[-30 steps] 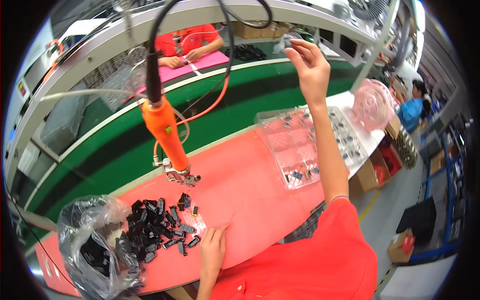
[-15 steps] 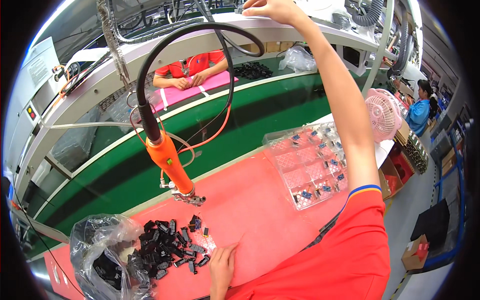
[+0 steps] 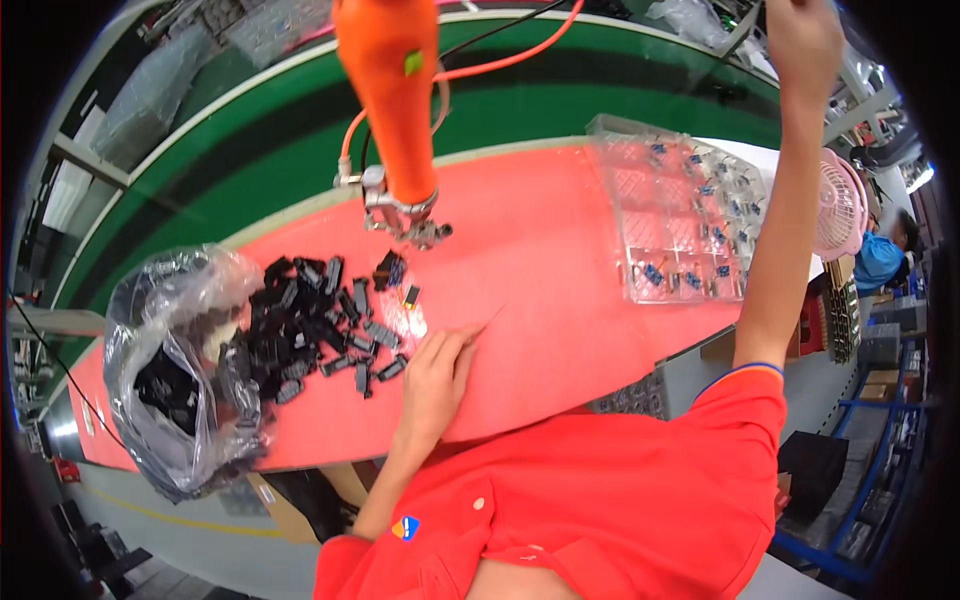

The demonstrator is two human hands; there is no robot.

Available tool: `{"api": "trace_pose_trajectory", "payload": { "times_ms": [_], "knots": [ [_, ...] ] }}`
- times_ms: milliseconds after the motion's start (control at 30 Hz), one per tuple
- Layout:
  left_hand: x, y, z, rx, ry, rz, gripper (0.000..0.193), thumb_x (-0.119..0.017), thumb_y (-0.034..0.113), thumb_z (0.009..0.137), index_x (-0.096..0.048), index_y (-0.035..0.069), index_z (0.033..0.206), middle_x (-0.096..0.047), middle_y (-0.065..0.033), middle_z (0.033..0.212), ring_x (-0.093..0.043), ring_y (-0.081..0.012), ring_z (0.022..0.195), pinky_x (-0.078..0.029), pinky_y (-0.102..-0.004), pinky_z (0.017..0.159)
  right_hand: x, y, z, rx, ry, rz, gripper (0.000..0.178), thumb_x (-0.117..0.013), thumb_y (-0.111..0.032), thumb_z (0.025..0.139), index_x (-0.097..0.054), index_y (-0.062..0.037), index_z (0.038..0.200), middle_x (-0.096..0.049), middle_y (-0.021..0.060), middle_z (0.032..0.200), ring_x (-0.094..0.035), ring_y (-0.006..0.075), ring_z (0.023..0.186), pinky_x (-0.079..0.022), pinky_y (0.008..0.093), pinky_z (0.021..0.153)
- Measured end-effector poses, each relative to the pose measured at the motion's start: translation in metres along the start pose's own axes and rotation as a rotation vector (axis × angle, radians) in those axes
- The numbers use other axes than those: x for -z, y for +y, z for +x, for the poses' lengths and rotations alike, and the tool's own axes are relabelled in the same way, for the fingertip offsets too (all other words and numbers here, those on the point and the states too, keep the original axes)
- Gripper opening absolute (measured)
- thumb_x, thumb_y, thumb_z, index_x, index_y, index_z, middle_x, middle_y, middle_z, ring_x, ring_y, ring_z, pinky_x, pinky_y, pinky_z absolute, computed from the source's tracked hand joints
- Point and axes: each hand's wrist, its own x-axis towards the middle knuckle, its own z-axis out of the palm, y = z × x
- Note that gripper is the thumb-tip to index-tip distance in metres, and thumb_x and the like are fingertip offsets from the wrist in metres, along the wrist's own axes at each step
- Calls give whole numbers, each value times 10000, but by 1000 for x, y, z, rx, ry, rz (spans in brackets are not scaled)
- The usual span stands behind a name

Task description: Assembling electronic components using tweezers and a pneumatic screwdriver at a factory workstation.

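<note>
My left hand (image 3: 437,375) rests on the red work mat (image 3: 530,250), its fingers pinched together. A thin, needle-like thing (image 3: 494,318) sticks out from the fingertips; its kind is too fine to make out. Just left of this hand lies a heap of small black plastic parts (image 3: 318,325), with a small part with a yellow end (image 3: 411,297) beside it. My right hand (image 3: 806,45) is raised on an outstretched arm at the top right, its fingers cut off by the picture's edge. An orange electric screwdriver (image 3: 390,100) hangs above the mat, touched by neither hand.
A clear plastic bag (image 3: 180,340) with more black parts stands at the left. A clear compartment tray (image 3: 660,230) holds small blue parts with wires. Beyond the mat runs a green conveyor belt (image 3: 530,90). A pink fan (image 3: 840,205) and a person in blue (image 3: 880,258) are at the right.
My view has tilted downward, so the mat and screwdriver sit higher in the picture. My right arm stays raised. My left hand remains beside the black parts.
</note>
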Motion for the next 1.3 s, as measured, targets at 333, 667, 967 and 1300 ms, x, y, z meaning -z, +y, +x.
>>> {"api": "trace_pose_trajectory", "payload": {
  "times_ms": [333,667,967,1300],
  "knots": [
    [11,19,30,179,112,-445,161,-648,7,841,-634,-18,999,-653,-93,802,-638,-148,713,-496,-279,607,-52,-167,-272,-508,-499,354,371,-720,-7,755,-649,-42,1118,-656,108,1040,-625,194,895,-529,304,750],
    [33,17,54,387,-148,-697,191,-643,28,855,-563,-52,1009,-664,-97,830,-630,-126,733,-521,-253,647,-73,-143,-285,141,-572,243,331,-691,24,754,-663,-50,1076,-658,105,983,-625,238,842,-525,311,707],
    [49,-13,116,144,414,-644,594,-732,140,801,-409,-29,1270,-526,-169,1205,-555,-188,1058,-506,-327,834,-95,-132,-244,-632,-598,593,282,-562,-24,881,-576,-43,1162,-651,136,764,-628,233,696,-515,316,656],
    [69,-13,145,3,100,-689,524,-755,115,762,-492,-19,1194,-618,-98,982,-620,-140,827,-537,-288,724,-103,-99,-228,-230,-747,65,440,-645,-211,878,-517,-9,1247,-593,195,1186,-584,229,1076,-476,337,880]
  ]
}}
